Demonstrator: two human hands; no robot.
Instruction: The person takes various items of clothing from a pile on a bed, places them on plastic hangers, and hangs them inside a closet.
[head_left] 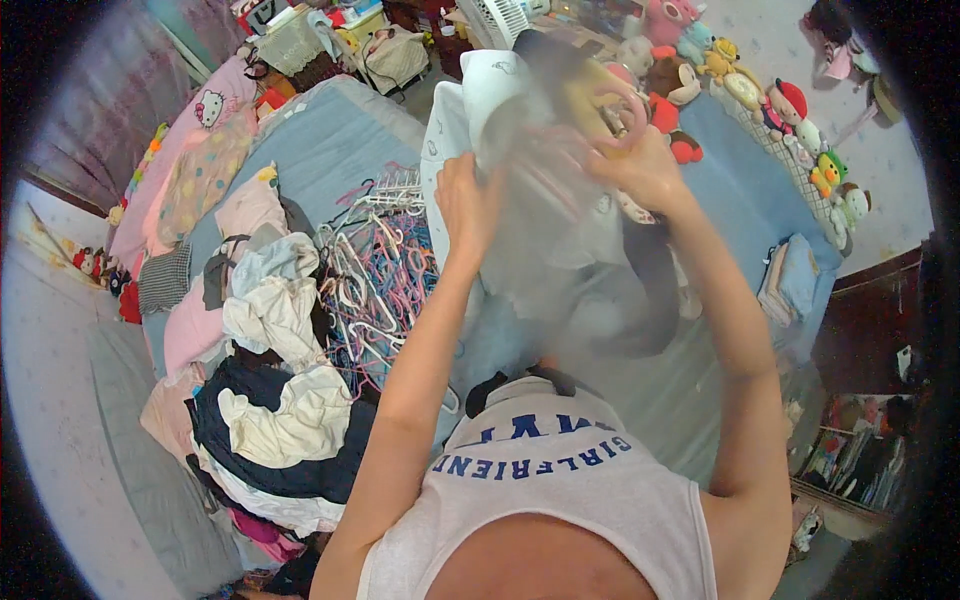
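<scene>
A pale garment (493, 85) with small dark prints hangs between my hands, its lower part smeared by motion. My left hand (467, 205) grips its left edge with closed fingers. On the right, my right hand (640, 170) is closed on a pink clothes hanger (625, 100), which is blurred. Dark cloth (650, 270) trails below the right hand, also blurred; whether it belongs to the same garment I cannot tell. Just left of my left forearm lies a large heap of coloured clothes hangers (375, 275) on the bed.
A pile of clothes (270, 410) spreads over the left side of the blue bed (340, 120). Plush toys (780, 105) line its far right edge. Folded cloths (790, 280) lie at the right. A white fan (497, 20) stands beyond the bed.
</scene>
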